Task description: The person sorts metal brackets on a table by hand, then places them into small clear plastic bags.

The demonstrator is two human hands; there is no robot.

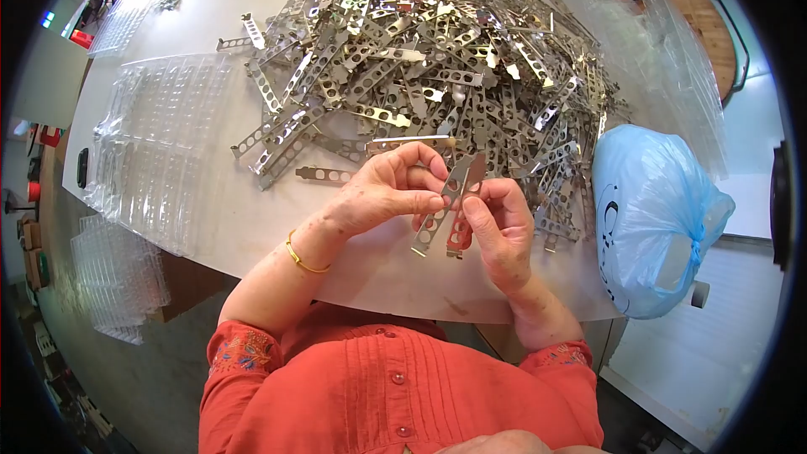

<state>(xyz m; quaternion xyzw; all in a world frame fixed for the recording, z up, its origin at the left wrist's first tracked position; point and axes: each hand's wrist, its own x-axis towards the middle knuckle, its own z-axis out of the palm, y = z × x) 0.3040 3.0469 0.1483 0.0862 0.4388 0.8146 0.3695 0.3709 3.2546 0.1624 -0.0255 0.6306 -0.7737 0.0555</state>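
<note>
My left hand pinches a flat metal bracket with round holes between thumb and fingers. Close beside it, my right hand grips a second perforated bracket. The two brackets are held upright at a slant, side by side, their upper ends nearly meeting; whether they touch is unclear. Just beyond my hands lies a large heap of similar metal brackets on the pale table. One loose bracket rests near my left wrist.
Clear plastic trays lie at the left, with more trays lower beside the table. A tied blue plastic bag sits at the right edge. Clear plastic sheets lie behind it.
</note>
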